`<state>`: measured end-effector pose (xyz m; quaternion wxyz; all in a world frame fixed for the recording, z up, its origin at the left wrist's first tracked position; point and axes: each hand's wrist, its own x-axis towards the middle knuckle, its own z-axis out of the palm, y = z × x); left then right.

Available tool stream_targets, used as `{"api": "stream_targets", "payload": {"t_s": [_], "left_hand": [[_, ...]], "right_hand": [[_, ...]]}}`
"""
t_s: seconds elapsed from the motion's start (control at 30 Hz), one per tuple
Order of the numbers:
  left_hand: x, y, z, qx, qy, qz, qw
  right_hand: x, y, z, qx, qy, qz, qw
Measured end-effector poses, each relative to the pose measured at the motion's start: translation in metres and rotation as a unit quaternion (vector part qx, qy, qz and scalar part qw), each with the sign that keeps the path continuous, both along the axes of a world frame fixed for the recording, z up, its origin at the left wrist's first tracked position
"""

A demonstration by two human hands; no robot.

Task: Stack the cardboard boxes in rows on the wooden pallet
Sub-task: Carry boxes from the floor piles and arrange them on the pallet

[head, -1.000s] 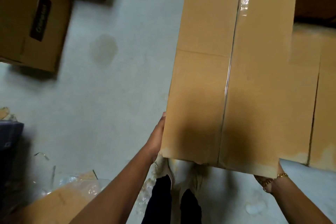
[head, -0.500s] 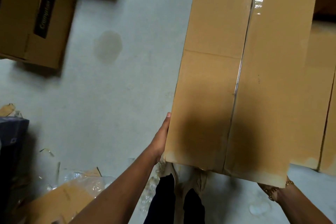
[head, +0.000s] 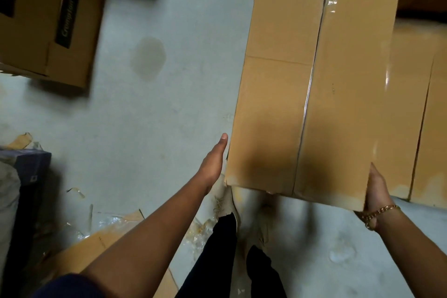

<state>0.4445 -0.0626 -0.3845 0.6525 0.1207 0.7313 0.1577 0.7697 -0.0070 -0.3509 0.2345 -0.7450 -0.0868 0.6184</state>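
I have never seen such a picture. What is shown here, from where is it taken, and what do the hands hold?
No machine here: a person wears a camera on the head, so you look down at their arms. The left hand and right hand press flat on opposite sides of a long taped box, holding it above the shoes. On the floor lie a printed box, top left, and torn cardboard, bottom left. A second box lies at the right. No pallet shows.

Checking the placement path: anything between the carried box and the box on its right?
Nothing visible. The taped cardboard box, left hand and right hand at its sides, overlaps the neighbouring box in view. The spot beneath it is hidden.
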Motion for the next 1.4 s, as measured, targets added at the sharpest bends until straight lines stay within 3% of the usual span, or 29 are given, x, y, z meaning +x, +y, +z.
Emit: {"api": "stream_targets", "payload": {"t_s": [0.13, 0.33, 0.57, 0.73, 1.07, 1.4], "left_hand": [[-0.008, -0.012, 0.065, 0.022, 0.019, 0.026, 0.999], [-0.025, -0.055, 0.183, 0.097, 0.053, 0.075, 0.991], [-0.058, -0.103, 0.322, 0.166, 0.11, 0.123, 0.972], [-0.092, -0.138, 0.391, 0.18, 0.134, 0.163, 0.961], [-0.218, -0.192, 0.438, 0.192, 0.161, 0.281, 0.926], [-0.41, -0.165, 0.449, 0.216, 0.146, 0.307, 0.915]], "right_hand": [[0.012, 0.007, 0.054, 0.03, -0.011, 0.011, 0.999], [-0.011, 0.004, 0.186, 0.201, -0.081, 0.129, 0.968], [-0.073, -0.04, 0.292, 0.237, -0.053, 0.361, 0.9], [-0.121, -0.068, 0.35, 0.25, -0.022, 0.441, 0.862], [-0.257, -0.052, 0.386, 0.284, 0.024, 0.492, 0.823], [-0.486, -0.012, 0.392, 0.256, 0.057, 0.537, 0.802]]}}
